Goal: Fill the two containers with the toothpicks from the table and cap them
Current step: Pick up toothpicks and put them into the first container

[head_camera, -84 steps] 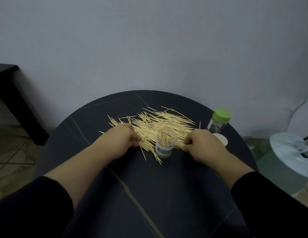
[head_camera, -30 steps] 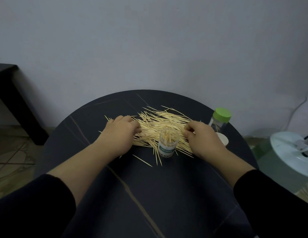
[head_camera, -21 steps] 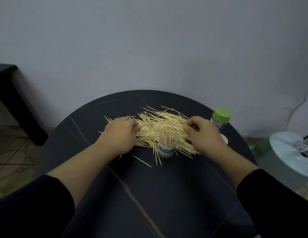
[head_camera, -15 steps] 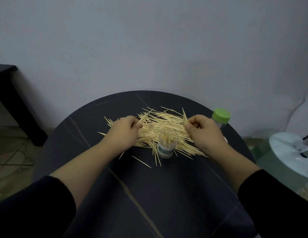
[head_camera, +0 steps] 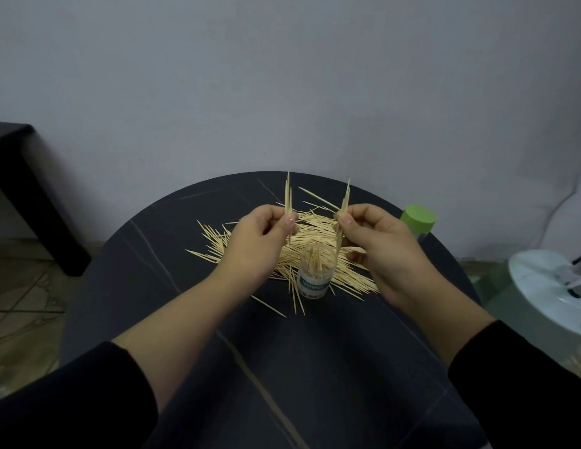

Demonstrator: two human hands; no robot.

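Note:
A heap of loose toothpicks (head_camera: pixel 318 222) lies across the far half of the round dark table (head_camera: pixel 315 367). An uncapped clear container (head_camera: pixel 315 271), partly filled with toothpicks, stands upright at the heap's near edge. My left hand (head_camera: pixel 255 244) pinches a few toothpicks (head_camera: pixel 287 196) upright, just left of the container. My right hand (head_camera: pixel 383 247) pinches another small bunch (head_camera: pixel 345 202) upright, its lower ends close above the container's mouth. A second container with a green cap (head_camera: pixel 417 218) stands at the table's right edge, mostly behind my right hand.
A few stray toothpicks (head_camera: pixel 269 306) lie in front of the container. A dark side table (head_camera: pixel 13 163) stands at the left by the wall. A white and green appliance (head_camera: pixel 548 290) sits on the floor at the right.
Both hands have lifted off the heap, each raising a small bunch of toothpicks and turning it upright. The right hand's bunch has come over the open container.

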